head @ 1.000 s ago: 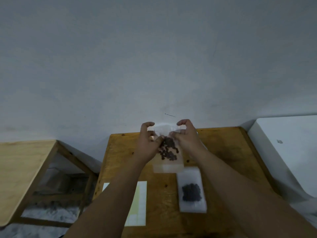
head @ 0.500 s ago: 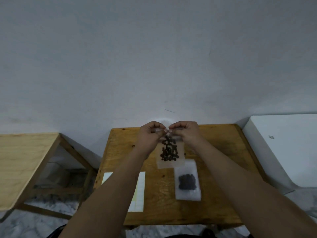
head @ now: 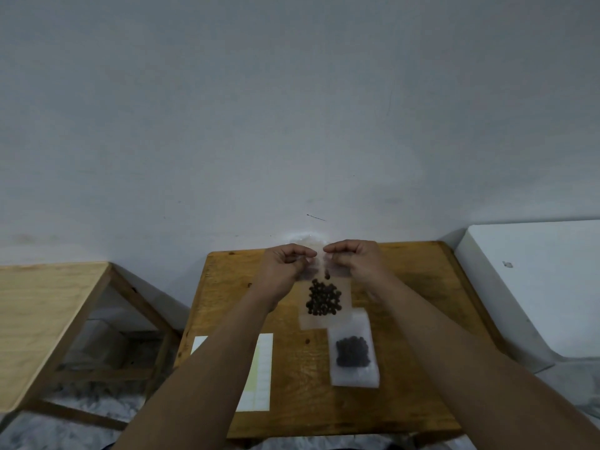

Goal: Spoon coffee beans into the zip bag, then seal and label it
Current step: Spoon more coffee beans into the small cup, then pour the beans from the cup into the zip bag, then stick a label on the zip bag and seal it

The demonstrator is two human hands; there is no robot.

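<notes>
Both our hands pinch the top edge of the zip bag (head: 319,321), the left hand (head: 285,267) at its left corner and the right hand (head: 357,261) at its right, fingers curled tight and knuckles almost meeting, we judge to press the zip shut. We let it hang over the far middle of the table (head: 227,287) so the coffee beans (head: 324,299) settle low, clear of the seal.

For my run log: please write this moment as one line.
step: seal | left hand: pinches bag top | right hand: pinches bag top | beans: inside bag | second bag, labels: on table
</notes>
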